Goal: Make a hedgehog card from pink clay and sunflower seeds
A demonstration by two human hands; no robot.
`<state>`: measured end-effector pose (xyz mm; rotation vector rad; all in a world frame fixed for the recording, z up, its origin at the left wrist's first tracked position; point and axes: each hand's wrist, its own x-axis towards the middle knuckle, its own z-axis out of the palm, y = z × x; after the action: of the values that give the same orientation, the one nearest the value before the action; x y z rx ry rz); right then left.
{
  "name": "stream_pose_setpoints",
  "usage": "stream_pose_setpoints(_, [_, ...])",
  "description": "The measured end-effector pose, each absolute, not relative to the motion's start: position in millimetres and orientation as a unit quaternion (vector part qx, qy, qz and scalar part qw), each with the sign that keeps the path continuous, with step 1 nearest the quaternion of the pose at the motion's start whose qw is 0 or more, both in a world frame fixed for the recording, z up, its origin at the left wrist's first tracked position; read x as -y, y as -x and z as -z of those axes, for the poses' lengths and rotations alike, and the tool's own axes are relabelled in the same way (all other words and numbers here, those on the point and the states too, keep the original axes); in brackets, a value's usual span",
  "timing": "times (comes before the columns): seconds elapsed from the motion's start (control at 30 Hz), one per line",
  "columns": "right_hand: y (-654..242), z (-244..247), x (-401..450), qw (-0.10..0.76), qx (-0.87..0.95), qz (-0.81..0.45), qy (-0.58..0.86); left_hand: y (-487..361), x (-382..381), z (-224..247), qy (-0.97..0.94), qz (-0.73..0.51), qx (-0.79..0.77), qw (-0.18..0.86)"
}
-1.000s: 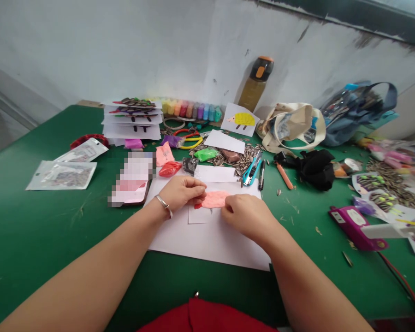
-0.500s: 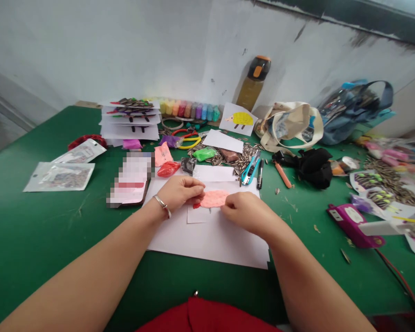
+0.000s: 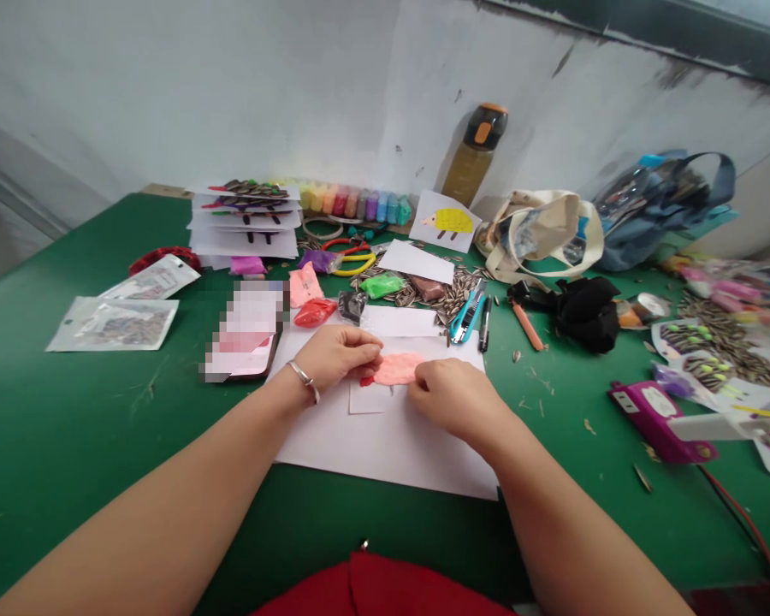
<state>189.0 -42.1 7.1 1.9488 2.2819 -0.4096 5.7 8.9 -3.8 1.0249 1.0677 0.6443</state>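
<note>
A flat, oval piece of pink modelling clay (image 3: pixel 399 369) lies over a small white card (image 3: pixel 367 400), with a bit of red clay (image 3: pixel 367 382) at its lower left. My left hand (image 3: pixel 341 352), a silver bracelet at the wrist, is closed, its fingers and thumb pinched at the clay's left end. On the opposite side, my right hand (image 3: pixel 449 392) is curled with its fingertips against the clay's right edge. Both hands rest above large white paper sheets (image 3: pixel 385 449). My right fingertips are mostly hidden behind the knuckles.
Behind the hands are a red clay packet (image 3: pixel 314 313), a blue cutter (image 3: pixel 467 315), a black marker (image 3: pixel 485 325) and sunflower seeds (image 3: pixel 453 299). A phone (image 3: pixel 247 329) lies left. To the right sit an orange-handled tool (image 3: pixel 527 327) and a magenta glue gun (image 3: pixel 658 419).
The view has shifted very slightly, so things sit a little further right. Both hands stay at the pink clay's ends, with only slight finger movement.
</note>
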Motion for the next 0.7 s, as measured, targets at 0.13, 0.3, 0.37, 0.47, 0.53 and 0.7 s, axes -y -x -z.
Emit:
stream_pose_setpoints(0.13, [-191,-7,41,0.054,-0.752,0.148,-0.640,-6,-9,4,-0.463,-0.291,-0.477,0.688])
stream_pose_setpoints(0.3, [-207,-15,42,0.021,-0.747,0.225,-0.625,-6,-8,2,-0.458,-0.289,-0.487,0.685])
stream_pose_setpoints(0.37, [-211,-17,42,0.007,-0.743,0.236,-0.626,-6,-8,1,-0.458,-0.287,-0.489,0.685])
stream_pose_setpoints(0.47, [-211,-18,44,0.017,-0.746,0.228,-0.625,-6,-8,1,-0.462,-0.287,-0.480,0.688])
stream_pose_setpoints(0.53, [-207,-17,44,0.040,-0.752,0.219,-0.620,-6,-8,2,-0.465,-0.288,-0.475,0.690])
stream_pose_setpoints(0.7, [-197,-14,44,0.088,-0.758,0.170,-0.623,-6,-8,2,-0.460,-0.288,-0.480,0.689])
